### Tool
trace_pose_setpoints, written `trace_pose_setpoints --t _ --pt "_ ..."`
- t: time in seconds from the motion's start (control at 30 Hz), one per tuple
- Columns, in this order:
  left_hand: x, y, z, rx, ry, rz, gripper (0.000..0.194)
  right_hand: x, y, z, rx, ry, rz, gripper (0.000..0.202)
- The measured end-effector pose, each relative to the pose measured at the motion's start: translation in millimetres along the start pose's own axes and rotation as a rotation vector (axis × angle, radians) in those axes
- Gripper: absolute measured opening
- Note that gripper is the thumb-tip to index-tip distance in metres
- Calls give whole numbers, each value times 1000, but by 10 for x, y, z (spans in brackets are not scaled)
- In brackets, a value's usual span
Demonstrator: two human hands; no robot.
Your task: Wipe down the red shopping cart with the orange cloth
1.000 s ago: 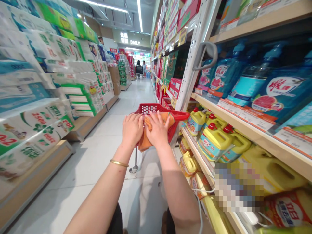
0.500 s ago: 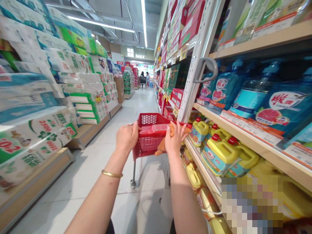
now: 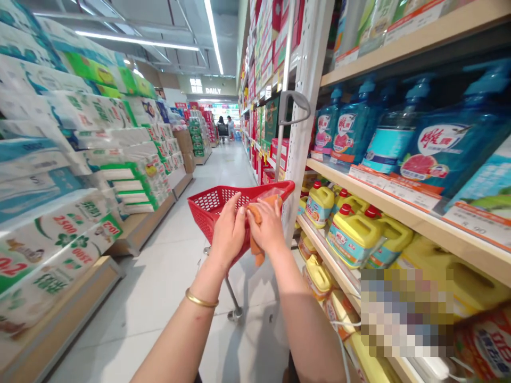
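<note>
My left hand (image 3: pixel 228 234) is at the near side of a red shopping basket cart (image 3: pixel 208 201), its fingers stretched forward and pointing over the rim. Nothing shows in this hand, and a gold bangle circles the wrist. Close beside it, my right hand (image 3: pixel 268 227) holds an orange cloth (image 3: pixel 257 255) against the cart's handle side. Part of the cloth hangs below the fingers, and some lies over the red rim. The cart stands at an angle, with its right corner by the white shelf post; my hands hide part of its near wall.
Shelves on the right hold blue pump bottles (image 3: pixel 439 149) and yellow jugs (image 3: pixel 353 234). A grey hooked handle (image 3: pixel 294 108) juts from the post. Stacked paper packs (image 3: pixel 59 239) line the left on low platforms (image 3: pixel 67 319). Two people and a dark cart (image 3: pixel 223 131) are farther down the aisle.
The cart has swung round, its far end turning left. My left hand has moved right, from the cart's left corner towards my right hand, and its fingers have straightened. The cloth stays with my right hand.
</note>
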State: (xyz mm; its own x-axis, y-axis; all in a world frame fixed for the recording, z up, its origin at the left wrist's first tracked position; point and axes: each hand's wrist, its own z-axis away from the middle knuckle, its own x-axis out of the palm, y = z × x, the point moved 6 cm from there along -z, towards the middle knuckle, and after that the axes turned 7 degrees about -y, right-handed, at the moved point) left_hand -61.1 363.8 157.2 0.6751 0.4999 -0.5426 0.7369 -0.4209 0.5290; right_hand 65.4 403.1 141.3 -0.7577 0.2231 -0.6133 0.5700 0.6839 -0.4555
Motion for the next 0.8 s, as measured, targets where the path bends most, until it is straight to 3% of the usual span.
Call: trace_pose_setpoints --t 0.17,0.33,0.43,0.53,0.67,0.73,0.8 --pt "48 -132 20 2 3 -9 51 -139 278 -26 171 28 15 39" --pt "175 -485 8 -167 -104 -198 58 -12 53 -1 65 -37 -15 37" --pt "213 -492 -17 -152 -140 -257 64 33 25 -4 16 -47 -24 39" --pt "259 -367 5 -119 -170 -211 62 -55 251 -22 133 21 -36 45" --pt "295 -223 73 -39 -223 35 53 -262 593 -13 292 117 -27 48" --pt "222 -296 88 -48 -223 50 54 -373 700 11 333 154 7 47" --pt "77 -504 100 -146 -180 -103 57 -473 762 45 351 177 50 47"
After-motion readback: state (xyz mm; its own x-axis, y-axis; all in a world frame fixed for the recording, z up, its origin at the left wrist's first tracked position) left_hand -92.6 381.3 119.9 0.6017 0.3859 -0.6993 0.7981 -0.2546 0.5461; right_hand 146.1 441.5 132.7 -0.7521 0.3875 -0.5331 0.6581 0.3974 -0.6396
